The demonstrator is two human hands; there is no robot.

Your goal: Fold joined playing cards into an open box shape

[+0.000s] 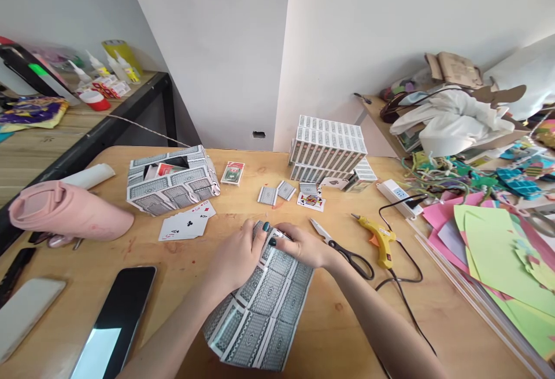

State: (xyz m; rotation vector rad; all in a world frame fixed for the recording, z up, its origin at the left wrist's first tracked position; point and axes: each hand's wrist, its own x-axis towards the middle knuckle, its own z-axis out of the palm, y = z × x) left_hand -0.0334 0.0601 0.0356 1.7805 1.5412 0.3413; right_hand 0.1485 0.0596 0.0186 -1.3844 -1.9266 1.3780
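In front of me lies a long box covered in grey-backed playing cards (264, 304), tilted toward the table's near edge. My left hand (237, 255) grips its far end from the left, thumb on top. From the right, my right hand (303, 245) closes on the same end, its thumb close to the left one. The fingertips on the far side are hidden. Right of the hands lie black-handled scissors (351, 257) and a yellow hot glue gun (381, 240) with its cord. Beyond the hands are several cut card pieces (267, 195) and a king card (311, 201).
A similar card-covered box (173, 185) with an opening stands at the left, near fanned cards (186, 224). Stacked card boxes (327, 145) stand at the back. Around the edges are a pink bottle (73, 214), a phone (119, 309), a power strip (396, 197) and coloured paper (489, 240).
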